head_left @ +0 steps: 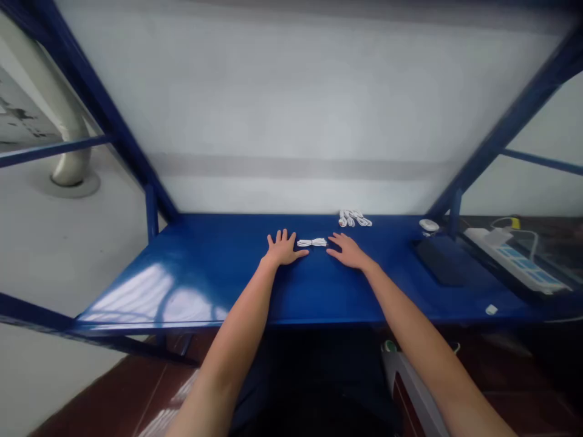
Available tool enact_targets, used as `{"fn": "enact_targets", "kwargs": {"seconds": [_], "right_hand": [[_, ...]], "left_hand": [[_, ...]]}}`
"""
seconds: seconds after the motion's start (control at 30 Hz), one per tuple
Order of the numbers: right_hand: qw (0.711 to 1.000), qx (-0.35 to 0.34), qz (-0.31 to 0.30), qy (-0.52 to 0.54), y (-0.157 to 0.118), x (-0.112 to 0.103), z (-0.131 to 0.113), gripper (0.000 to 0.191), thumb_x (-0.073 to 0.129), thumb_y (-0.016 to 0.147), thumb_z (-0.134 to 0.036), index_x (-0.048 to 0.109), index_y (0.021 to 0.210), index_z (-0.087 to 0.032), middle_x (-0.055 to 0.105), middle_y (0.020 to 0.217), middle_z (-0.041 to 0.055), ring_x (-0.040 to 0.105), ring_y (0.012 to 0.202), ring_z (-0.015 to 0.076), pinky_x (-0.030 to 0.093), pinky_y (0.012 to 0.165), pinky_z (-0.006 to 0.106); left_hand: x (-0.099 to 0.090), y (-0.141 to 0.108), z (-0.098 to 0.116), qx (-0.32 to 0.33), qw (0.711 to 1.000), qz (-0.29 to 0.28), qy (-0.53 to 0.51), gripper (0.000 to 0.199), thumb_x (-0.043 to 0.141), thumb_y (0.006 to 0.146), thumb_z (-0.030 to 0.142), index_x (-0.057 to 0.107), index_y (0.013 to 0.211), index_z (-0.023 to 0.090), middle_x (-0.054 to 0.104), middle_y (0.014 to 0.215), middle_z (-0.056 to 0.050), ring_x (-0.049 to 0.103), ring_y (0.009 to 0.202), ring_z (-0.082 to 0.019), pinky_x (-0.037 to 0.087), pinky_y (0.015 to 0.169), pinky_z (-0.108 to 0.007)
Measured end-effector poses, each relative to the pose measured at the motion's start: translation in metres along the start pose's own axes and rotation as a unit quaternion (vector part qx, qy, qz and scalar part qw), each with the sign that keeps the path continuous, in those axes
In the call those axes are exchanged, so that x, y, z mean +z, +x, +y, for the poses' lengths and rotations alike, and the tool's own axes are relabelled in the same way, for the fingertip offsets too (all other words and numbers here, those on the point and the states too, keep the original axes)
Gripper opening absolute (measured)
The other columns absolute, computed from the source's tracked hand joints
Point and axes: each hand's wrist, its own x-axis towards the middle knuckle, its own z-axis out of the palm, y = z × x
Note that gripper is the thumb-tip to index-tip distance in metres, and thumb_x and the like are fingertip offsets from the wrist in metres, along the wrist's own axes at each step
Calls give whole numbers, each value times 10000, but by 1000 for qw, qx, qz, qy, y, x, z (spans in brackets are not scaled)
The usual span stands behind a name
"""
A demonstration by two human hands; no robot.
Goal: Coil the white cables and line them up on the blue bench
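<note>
A white cable bundle (pixel 312 242), gathered at its middle, lies on the blue table (pixel 218 267) between my two hands. My left hand (pixel 282 249) rests on the table at the bundle's left end, fingers spread, with the thumb just below the bundle. On the other side, my right hand (pixel 346 250) is close to the bundle's right end with its fingers apart. Neither hand is closed round the cable; whether a fingertip touches it I cannot tell. Farther back, near the wall, several coiled white cables (pixel 354 218) lie in a group.
At the right of the table are a dark flat object (pixel 439 262), a small white rounded item (pixel 429 226) and a small white piece (pixel 491 309). A white power strip (pixel 519 261) is beyond the right side. Blue frame posts (pixel 132 145) rise at both ends.
</note>
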Motion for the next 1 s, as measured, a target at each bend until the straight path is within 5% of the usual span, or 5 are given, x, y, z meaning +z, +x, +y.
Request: {"fn": "enact_targets", "kwargs": {"seconds": [0.2,0.4,0.77,1.0], "right_hand": [[1000,-3,4,7,0,0,-1,715,419,896,-650,429,1457,-207,273,1574,96,163,1468,308,134,1183,489],[1000,-7,16,14,2,4,3,697,439,887,-655,461,1437,-227,300,1562,102,181,1461,324,140,1177,504],[1000,-1,15,12,1,1,-2,662,467,896,-609,463,1434,-222,300,1561,105,190,1459,324,148,1173,516],[1000,0,12,0,1,1,-3,678,449,899,-622,461,1437,-210,296,1563,107,181,1461,323,151,1175,502]], "left_hand": [[2,1,-1,3,1000,10,-14,1000,301,792,808,175,1547,163,58,1606,-181,-2,1472,-384,16,1125,-631],[3,1,-1,0,999,18,-47,859,135,882,719,223,1539,173,83,1605,-177,18,1475,-369,11,1122,-632],[3,1,-2,10,999,14,-37,974,376,806,766,199,1543,155,55,1597,-207,-5,1467,-400,-9,1112,-641],[7,0,5,94,988,90,-85,483,433,920,512,518,1363,339,367,1536,-60,241,1417,-388,107,1098,-652]]}}
